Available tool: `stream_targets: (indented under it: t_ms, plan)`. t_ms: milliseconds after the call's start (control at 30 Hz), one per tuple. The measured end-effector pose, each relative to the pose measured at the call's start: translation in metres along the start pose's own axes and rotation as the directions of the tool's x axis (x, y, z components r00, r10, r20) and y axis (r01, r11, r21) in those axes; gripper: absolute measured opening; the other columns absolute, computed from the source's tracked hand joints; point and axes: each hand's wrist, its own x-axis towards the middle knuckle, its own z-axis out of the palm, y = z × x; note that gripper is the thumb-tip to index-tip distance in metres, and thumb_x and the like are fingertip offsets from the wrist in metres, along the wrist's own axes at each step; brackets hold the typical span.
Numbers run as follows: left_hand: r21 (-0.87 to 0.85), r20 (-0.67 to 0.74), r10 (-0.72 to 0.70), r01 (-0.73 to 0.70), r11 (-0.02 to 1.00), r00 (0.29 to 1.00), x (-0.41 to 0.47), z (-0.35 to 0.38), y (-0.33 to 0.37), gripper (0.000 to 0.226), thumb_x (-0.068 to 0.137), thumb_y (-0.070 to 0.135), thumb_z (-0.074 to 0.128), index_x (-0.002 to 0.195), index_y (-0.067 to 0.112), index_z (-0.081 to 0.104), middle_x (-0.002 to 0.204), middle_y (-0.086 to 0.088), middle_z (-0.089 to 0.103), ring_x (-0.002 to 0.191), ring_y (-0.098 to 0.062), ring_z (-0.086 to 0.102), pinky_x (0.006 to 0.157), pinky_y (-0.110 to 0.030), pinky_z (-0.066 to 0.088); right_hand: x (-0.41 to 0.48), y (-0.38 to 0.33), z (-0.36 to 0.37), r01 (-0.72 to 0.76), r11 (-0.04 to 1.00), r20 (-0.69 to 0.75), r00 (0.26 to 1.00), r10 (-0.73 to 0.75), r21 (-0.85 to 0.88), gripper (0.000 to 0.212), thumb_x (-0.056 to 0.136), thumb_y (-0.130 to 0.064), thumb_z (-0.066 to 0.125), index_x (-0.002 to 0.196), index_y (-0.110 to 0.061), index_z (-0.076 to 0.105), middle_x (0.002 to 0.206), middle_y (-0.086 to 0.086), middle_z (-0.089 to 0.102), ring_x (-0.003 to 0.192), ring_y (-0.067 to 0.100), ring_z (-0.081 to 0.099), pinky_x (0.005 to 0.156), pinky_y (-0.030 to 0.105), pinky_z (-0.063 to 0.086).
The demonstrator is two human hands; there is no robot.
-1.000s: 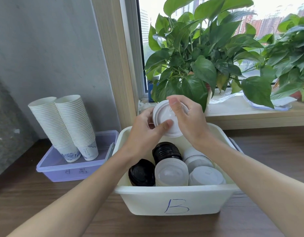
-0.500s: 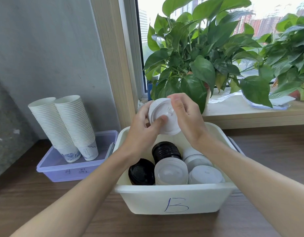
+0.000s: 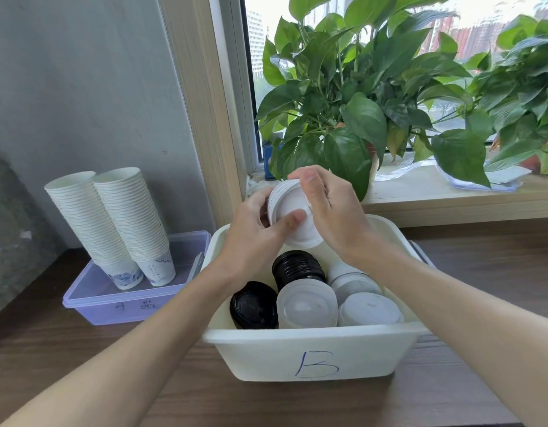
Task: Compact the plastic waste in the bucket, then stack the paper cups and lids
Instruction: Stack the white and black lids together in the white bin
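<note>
Both hands hold a stack of white lids (image 3: pixel 289 217) above the back of the white bin marked "B" (image 3: pixel 316 355). My left hand (image 3: pixel 257 232) grips the stack from the left, its thumb pressed on the top lid. My right hand (image 3: pixel 331 208) curls over the stack from the right. In the bin lie two stacks of black lids (image 3: pixel 296 268) (image 3: pixel 252 305) and several stacks of white and clear lids (image 3: pixel 306 305) (image 3: pixel 369 309). Two tall stacks of paper cups (image 3: pixel 112 223) stand on a purple lidded box (image 3: pixel 112 306) at the left.
The bin sits on a dark wooden table (image 3: pixel 66 349). Behind it runs a wooden windowsill (image 3: pixel 451 198) with leafy potted plants (image 3: pixel 359 97). A grey wall (image 3: pixel 81 87) closes off the left side.
The lid stack and both hands have shifted slightly left and tilted, so the stack's ribbed edge shows at the left. The right hand's fingers now reach further over its top.
</note>
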Motion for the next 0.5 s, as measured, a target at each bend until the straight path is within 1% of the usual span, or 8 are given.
stream_targets:
  t_ms: [133, 233, 300, 333, 400, 433, 500]
  plan:
    - [-0.007, -0.015, 0.014, -0.014, 1.000, 1.000, 0.0000, -0.0003, -0.0003, 0.048, 0.082, 0.033, 0.073, 0.125, 0.014, 0.064, 0.110, -0.004, 0.074, 0.102, -0.020, 0.069, 0.089, -0.036, 0.054, 0.0011, 0.0011, 0.0016, 0.031, 0.999, -0.008, 0.999, -0.031, -0.020, 0.043, 0.100, -0.042, 0.034, 0.096, -0.008, 0.060, 0.056, -0.024, 0.047, 0.058, 0.001, 0.042, 0.062, 0.018, 0.032]
    - [-0.008, -0.029, 0.024, -0.024, 1.000, 0.999, 0.0006, -0.0007, -0.0003, 0.047, 0.081, 0.034, 0.074, 0.124, 0.016, 0.064, 0.111, -0.003, 0.073, 0.100, -0.015, 0.068, 0.087, -0.030, 0.054, 0.0014, 0.0033, 0.0019, 0.034, 0.999, -0.005, 0.999, -0.034, 0.013, 0.044, 0.098, -0.045, 0.035, 0.099, -0.007, 0.058, 0.057, -0.023, 0.046, 0.060, 0.001, 0.041, 0.064, 0.020, 0.035]
    - [0.001, -0.029, 0.033, -0.033, 0.999, 0.999, 0.0015, -0.0009, 0.0005, 0.047, 0.082, 0.035, 0.073, 0.124, 0.017, 0.064, 0.112, -0.002, 0.072, 0.100, -0.013, 0.068, 0.087, -0.028, 0.054, 0.0009, 0.0036, 0.0011, 0.004, 0.999, 0.007, 1.000, -0.004, 0.053, 0.042, 0.096, -0.046, 0.037, 0.100, -0.011, 0.059, 0.062, -0.026, 0.050, 0.064, -0.002, 0.045, 0.066, 0.016, 0.037]
    - [0.002, -0.024, 0.034, -0.034, 0.999, 0.999, 0.0019, -0.0011, 0.0001, 0.047, 0.082, 0.035, 0.072, 0.125, 0.017, 0.064, 0.113, -0.002, 0.072, 0.101, -0.013, 0.068, 0.088, -0.028, 0.053, 0.0003, 0.0032, 0.0005, -0.012, 0.997, 0.021, 1.000, 0.010, 0.071, 0.038, 0.095, -0.047, 0.038, 0.101, -0.016, 0.060, 0.066, -0.030, 0.053, 0.068, -0.005, 0.049, 0.068, 0.012, 0.038]
    - [0.004, -0.007, 0.033, -0.033, 0.999, 0.999, 0.0024, -0.0010, -0.0003, 0.050, 0.085, 0.037, 0.069, 0.131, 0.018, 0.061, 0.118, 0.000, 0.071, 0.106, -0.013, 0.067, 0.092, -0.029, 0.053, -0.0009, 0.0025, -0.0001, -0.019, 0.997, 0.057, 0.998, 0.015, 0.077, 0.030, 0.095, -0.048, 0.041, 0.105, -0.027, 0.060, 0.075, -0.034, 0.058, 0.077, -0.009, 0.054, 0.074, 0.009, 0.039]
    - [0.007, -0.002, 0.027, -0.027, 1.000, 1.000, 0.0024, -0.0007, -0.0006, 0.053, 0.087, 0.040, 0.067, 0.134, 0.019, 0.058, 0.122, 0.000, 0.069, 0.110, -0.012, 0.065, 0.095, -0.029, 0.052, -0.0014, 0.0020, 0.0000, -0.008, 0.998, 0.064, 0.998, 0.004, 0.059, 0.029, 0.095, -0.048, 0.041, 0.107, -0.028, 0.059, 0.077, -0.031, 0.060, 0.077, -0.008, 0.055, 0.074, 0.009, 0.040]
    - [0.005, -0.001, 0.022, -0.022, 1.000, 1.000, 0.0017, 0.0001, -0.0004, 0.053, 0.091, 0.042, 0.063, 0.138, 0.020, 0.054, 0.128, 0.001, 0.066, 0.115, -0.011, 0.063, 0.098, -0.028, 0.051, -0.0022, 0.0020, 0.0008, 0.027, 0.999, 0.059, 0.998, -0.028, 0.020, 0.030, 0.098, -0.044, 0.038, 0.110, -0.027, 0.059, 0.081, -0.016, 0.064, 0.074, -0.003, 0.056, 0.072, 0.011, 0.042]
